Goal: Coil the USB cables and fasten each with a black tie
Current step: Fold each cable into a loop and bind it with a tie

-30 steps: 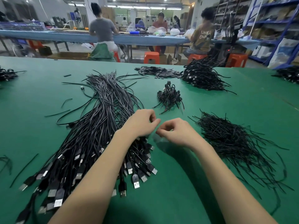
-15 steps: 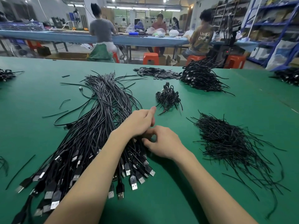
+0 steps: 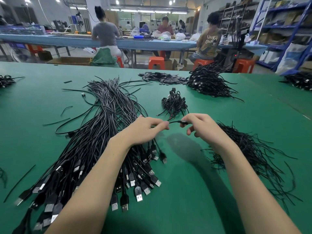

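Two hands in view, one cable held between them. Left hand [image 3: 146,128] has its fingers curled, thumb and forefinger pinching a single USB cable [image 3: 174,122]; right hand [image 3: 200,125] pinches the same cable's dark plug end with thumb and forefinger, its other fingers loosely curled below. The short stretch of cable between the two hands runs nearly level, above the green table [image 3: 185,191].

Under and behind the left hand: one large fan of uncoiled cables [image 3: 94,149], too many to count, plugs spread toward the person beside the left forearm. Just right of the right hand, under its wrist: one loose heap of black ties [image 3: 249,149], uncountable. Straight ahead of both hands, near: one small pile of coiled cables [image 3: 174,103]. Further ahead and right: one bigger pile of bundled cables [image 3: 209,81], with a flat scatter of small dark pieces [image 3: 162,78] to its left. A few stray ties [image 3: 56,122] lie left of the fan.

Beyond the table, three people sit at a blue bench [image 3: 152,43]; four orange stools [image 3: 156,63] can be counted.
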